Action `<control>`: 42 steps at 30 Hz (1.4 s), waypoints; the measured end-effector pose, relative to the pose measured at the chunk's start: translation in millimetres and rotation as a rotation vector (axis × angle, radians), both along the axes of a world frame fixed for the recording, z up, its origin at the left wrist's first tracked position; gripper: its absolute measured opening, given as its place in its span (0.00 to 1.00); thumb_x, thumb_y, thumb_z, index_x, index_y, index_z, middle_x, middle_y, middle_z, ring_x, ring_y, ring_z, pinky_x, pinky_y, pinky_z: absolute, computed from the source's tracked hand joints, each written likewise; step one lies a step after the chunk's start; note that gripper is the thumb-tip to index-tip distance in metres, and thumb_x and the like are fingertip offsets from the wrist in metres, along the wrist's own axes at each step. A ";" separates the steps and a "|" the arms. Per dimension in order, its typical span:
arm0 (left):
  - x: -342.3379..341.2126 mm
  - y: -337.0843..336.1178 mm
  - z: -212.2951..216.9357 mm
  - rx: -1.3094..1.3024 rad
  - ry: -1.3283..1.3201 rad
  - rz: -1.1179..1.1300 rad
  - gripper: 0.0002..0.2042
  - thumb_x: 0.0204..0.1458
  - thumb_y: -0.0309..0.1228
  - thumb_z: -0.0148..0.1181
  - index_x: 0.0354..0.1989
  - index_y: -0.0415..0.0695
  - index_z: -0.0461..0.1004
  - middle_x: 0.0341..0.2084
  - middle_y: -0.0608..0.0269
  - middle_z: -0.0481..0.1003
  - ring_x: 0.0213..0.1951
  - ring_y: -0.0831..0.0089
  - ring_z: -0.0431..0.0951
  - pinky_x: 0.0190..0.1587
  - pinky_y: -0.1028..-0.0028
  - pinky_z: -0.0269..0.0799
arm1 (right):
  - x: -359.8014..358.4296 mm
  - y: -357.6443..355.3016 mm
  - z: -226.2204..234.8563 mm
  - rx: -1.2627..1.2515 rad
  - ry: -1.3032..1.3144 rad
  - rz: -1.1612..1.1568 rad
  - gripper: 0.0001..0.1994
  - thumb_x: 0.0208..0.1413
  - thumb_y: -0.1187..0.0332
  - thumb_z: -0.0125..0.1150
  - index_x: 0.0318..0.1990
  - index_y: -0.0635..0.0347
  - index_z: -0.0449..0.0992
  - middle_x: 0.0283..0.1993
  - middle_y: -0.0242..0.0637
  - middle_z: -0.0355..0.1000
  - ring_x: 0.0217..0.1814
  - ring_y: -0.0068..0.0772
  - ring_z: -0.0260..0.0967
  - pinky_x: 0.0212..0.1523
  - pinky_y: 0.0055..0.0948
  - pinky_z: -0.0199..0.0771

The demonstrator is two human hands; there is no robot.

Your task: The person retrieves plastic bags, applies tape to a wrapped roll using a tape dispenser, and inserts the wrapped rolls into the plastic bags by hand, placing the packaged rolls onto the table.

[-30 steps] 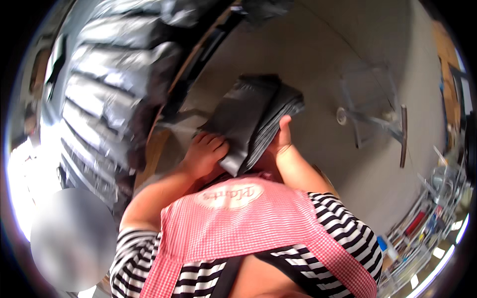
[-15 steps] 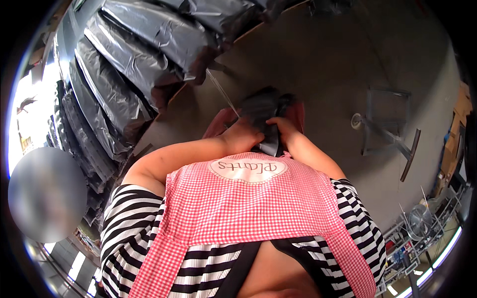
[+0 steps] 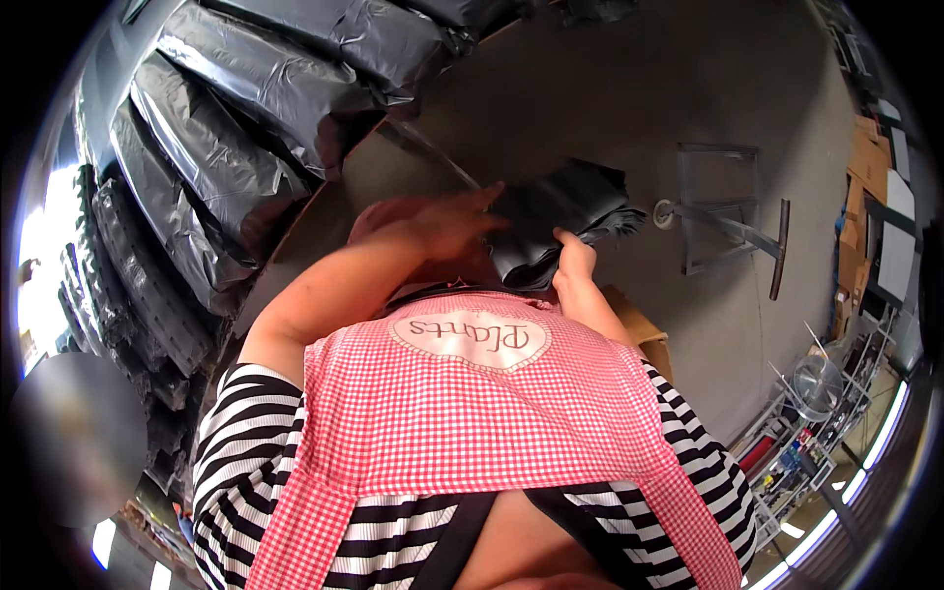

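My right hand (image 3: 573,258) is closed on the near right edge of a folded bundle of black plastic sheeting (image 3: 562,211), thumb on top. The bundle's layers fan out at its right end. My left hand (image 3: 457,224) is beside the bundle's left edge, smeared by motion. One finger seems stretched out, but whether the hand grips anything is unclear. A thin pale strand (image 3: 433,150) runs from the stacked packs down toward the left fingertips; I cannot tell if it touches them.
Long black plastic-wrapped packs (image 3: 265,74) are stacked along the left and far left. A metal-framed stand (image 3: 723,211) is on the floor at right. An open cardboard box (image 3: 639,329) sits by my right forearm. Wire racks (image 3: 787,447) and a fan (image 3: 817,385) are at lower right.
The black bundle has moved right and spread wider, with my right hand on it. My left hand has moved slightly left and up, off the bundle's top. The cardboard box has come into view.
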State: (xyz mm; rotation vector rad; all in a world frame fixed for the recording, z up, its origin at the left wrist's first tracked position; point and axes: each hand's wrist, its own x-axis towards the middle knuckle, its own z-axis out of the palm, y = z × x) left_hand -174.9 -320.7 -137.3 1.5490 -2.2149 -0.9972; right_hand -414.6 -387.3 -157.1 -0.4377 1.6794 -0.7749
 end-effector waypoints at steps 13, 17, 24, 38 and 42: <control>44.5 5.2 -25.6 -0.181 -0.304 0.238 0.12 0.54 0.31 0.55 0.43 0.46 0.81 0.62 0.49 0.62 0.54 0.48 0.72 0.55 0.55 0.71 | -65.6 -67.2 14.1 -0.156 -0.068 -0.084 0.13 0.47 0.77 0.68 0.41 0.73 0.77 0.42 0.43 0.76 0.41 0.38 0.74 0.47 0.36 0.75; 23.1 18.6 37.2 0.064 -0.410 0.185 0.13 0.55 0.30 0.50 0.44 0.46 0.81 0.68 0.51 0.56 0.56 0.51 0.72 0.55 0.58 0.71 | -102.9 -92.3 53.4 -0.302 -0.134 0.074 0.22 0.48 0.79 0.66 0.53 0.67 0.72 0.50 0.37 0.73 0.51 0.34 0.71 0.55 0.33 0.70; 48.7 -19.7 182.9 -0.534 0.154 0.415 0.12 0.45 0.34 0.71 0.34 0.42 0.78 0.49 0.56 0.76 0.41 0.59 0.79 0.43 0.65 0.75 | -54.1 -162.0 187.6 -0.847 -0.170 0.772 0.33 0.44 0.76 0.70 0.61 0.64 0.66 0.61 0.36 0.67 0.63 0.37 0.63 0.65 0.35 0.60; 74.5 19.7 280.1 -0.793 1.220 1.161 0.59 0.43 0.21 0.74 0.74 0.43 0.28 0.62 0.52 0.64 0.61 0.64 0.67 0.62 0.66 0.64 | 157.1 -166.3 265.5 -1.162 -0.758 1.656 0.22 0.49 0.81 0.67 0.54 0.65 0.73 0.50 0.40 0.76 0.55 0.32 0.72 0.56 0.31 0.70; 77.2 63.8 286.4 -0.927 1.054 1.069 0.60 0.44 0.24 0.74 0.73 0.44 0.24 0.61 0.52 0.67 0.61 0.60 0.69 0.63 0.63 0.63 | 194.4 -152.6 265.2 -1.471 -0.633 1.786 0.25 0.51 0.79 0.65 0.58 0.65 0.69 0.55 0.42 0.72 0.59 0.36 0.69 0.60 0.34 0.67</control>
